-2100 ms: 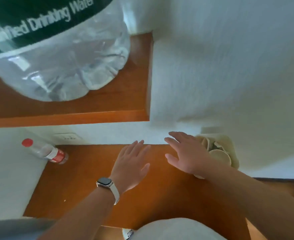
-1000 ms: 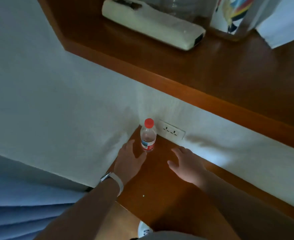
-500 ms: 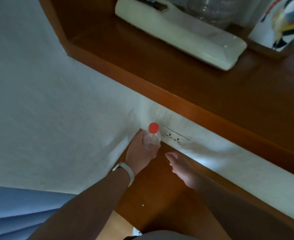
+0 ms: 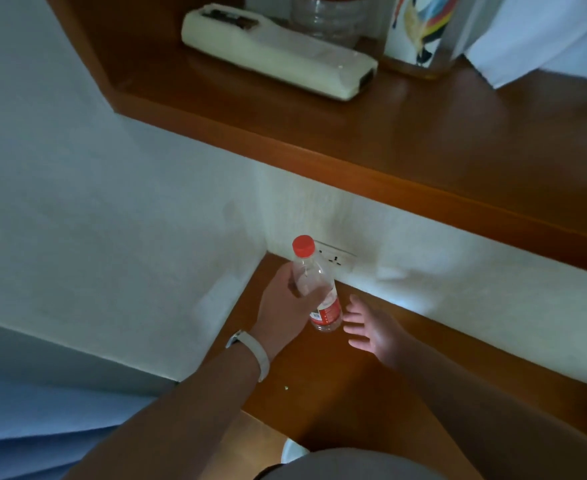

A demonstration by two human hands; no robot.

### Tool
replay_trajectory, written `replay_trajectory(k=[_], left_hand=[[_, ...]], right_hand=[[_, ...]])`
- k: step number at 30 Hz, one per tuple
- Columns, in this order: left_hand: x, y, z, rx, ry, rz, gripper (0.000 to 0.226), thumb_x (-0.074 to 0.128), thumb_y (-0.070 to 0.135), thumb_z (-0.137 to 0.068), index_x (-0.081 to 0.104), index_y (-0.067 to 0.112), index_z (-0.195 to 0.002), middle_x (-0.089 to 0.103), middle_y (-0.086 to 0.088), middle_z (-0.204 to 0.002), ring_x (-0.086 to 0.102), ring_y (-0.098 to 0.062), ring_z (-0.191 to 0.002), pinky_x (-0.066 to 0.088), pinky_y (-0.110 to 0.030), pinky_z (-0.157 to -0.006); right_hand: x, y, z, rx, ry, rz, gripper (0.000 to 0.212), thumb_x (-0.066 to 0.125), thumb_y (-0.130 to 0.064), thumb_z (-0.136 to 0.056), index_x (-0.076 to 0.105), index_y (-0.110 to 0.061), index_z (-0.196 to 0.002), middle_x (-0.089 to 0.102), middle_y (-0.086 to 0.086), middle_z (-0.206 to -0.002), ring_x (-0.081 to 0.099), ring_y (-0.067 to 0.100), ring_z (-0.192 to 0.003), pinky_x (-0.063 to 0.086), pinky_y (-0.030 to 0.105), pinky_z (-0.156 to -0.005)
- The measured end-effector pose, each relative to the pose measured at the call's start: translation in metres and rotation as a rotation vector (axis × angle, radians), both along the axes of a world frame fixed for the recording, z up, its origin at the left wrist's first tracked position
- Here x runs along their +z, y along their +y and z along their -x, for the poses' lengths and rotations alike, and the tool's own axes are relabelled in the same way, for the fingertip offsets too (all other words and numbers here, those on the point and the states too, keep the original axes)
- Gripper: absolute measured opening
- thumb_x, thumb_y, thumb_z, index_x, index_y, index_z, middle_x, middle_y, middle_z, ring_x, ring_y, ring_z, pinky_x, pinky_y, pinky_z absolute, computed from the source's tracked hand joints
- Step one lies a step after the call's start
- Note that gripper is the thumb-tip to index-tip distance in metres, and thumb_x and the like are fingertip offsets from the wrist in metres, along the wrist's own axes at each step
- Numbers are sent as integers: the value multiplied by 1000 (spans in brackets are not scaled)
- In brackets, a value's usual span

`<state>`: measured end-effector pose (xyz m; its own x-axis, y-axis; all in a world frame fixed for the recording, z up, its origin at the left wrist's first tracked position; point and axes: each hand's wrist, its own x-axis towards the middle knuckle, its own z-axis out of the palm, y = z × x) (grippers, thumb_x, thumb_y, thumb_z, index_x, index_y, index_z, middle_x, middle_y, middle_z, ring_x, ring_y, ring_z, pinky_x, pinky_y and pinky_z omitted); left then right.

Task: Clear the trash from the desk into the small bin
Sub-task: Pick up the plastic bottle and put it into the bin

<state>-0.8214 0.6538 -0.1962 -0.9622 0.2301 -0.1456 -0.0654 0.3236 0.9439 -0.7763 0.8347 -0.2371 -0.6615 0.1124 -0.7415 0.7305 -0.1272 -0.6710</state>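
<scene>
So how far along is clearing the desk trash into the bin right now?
Early on. In hand: the left hand grips the red-capped bottle, tilted above the desk near the wall socket. The right hand is open beside it. Left: binning the bottle; no bin is in view, and nothing shows as done yet.

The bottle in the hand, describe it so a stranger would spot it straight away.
Find the lower desk in the wall corner under the wooden shelf. Just in front of the wall socket, the left hand holds a small clear bottle. Its red cap and red label set it apart from the larger bottle up on the shelf.
</scene>
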Motion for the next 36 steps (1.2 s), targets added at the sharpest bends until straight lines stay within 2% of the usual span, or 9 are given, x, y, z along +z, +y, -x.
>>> replay_trajectory(k=[4, 11, 16, 20, 24, 30, 32, 34, 36], left_hand=[[6, 15, -21, -20, -18, -21, 39, 77, 43, -79, 58, 29, -110, 66, 13, -98, 62, 3, -88, 51, -16, -70], [24, 74, -56, -92, 2, 10, 41, 75, 46, -78, 57, 31, -111, 65, 12, -101, 62, -6, -94, 54, -21, -74], [41, 133, -89, -205, 9, 5, 43, 73, 45, -80, 56, 30, -116, 66, 12, -105, 63, -6, -96, 55, -22, -75], [60, 185, -121, -285, 4, 7, 41, 71, 45, -82, 52, 32, -116, 64, 15, -106, 63, -6, -96, 54, -21, -73], [76, 232, -153, -301, 5, 2, 40, 67, 42, -87, 52, 28, -121, 62, 18, -104, 60, -2, -94, 45, -13, -63], [82, 297, -198, -372, 23, 5, 51, 65, 51, -86, 50, 26, -128, 60, 12, -117, 60, -9, -103, 55, -29, -85], [83, 318, -210, -375, 28, -3, 56, 64, 53, -85, 50, 24, -131, 59, 10, -120, 60, -13, -108, 55, -36, -92], [86, 338, -220, -382, 29, -19, 57, 64, 53, -86, 50, 23, -132, 58, 8, -124, 59, -15, -111, 55, -35, -91], [89, 358, -232, -396, 20, -50, 55, 63, 50, -88, 50, 21, -133, 59, 4, -125, 60, -17, -111, 56, -30, -88]], right_hand=[[2, 17, -32, 14, 60, 36, 59, 46, -52, -96, 43, -9, -136, 56, 12, -131, 57, 27, -114, 48, 43, -94], [29, 64, -87, -66, 135, -21, 44, 45, -37, -101, 44, -13, -138, 57, 10, -133, 59, 22, -111, 53, 34, -81], [42, 112, -136, -260, 115, -3, 33, 49, -40, -98, 55, -17, -122, 65, 3, -116, 63, 18, -101, 55, 36, -78], [54, 156, -182, -333, 159, 48, 10, 51, -30, -99, 57, -24, -102, 64, -2, -103, 64, 14, -93, 53, 43, -89], [70, 194, -221, -460, 163, 84, 12, 51, -32, -99, 60, -24, -98, 65, -1, -100, 64, 17, -91, 47, 48, -96], [86, 251, -285, -561, 217, 89, 20, 53, -27, -97, 58, -14, -112, 63, 5, -101, 62, 19, -87, 48, 37, -79], [91, 269, -307, -560, 269, 76, 16, 56, -24, -96, 60, -14, -107, 64, 4, -98, 61, 19, -86, 49, 38, -80], [96, 286, -324, -557, 298, 45, 11, 59, -21, -93, 64, -15, -101, 66, 3, -96, 62, 19, -87, 50, 40, -87], [100, 304, -338, -575, 294, 22, 19, 63, -22, -91, 66, -12, -107, 68, 8, -101, 62, 21, -88, 53, 38, -83]])
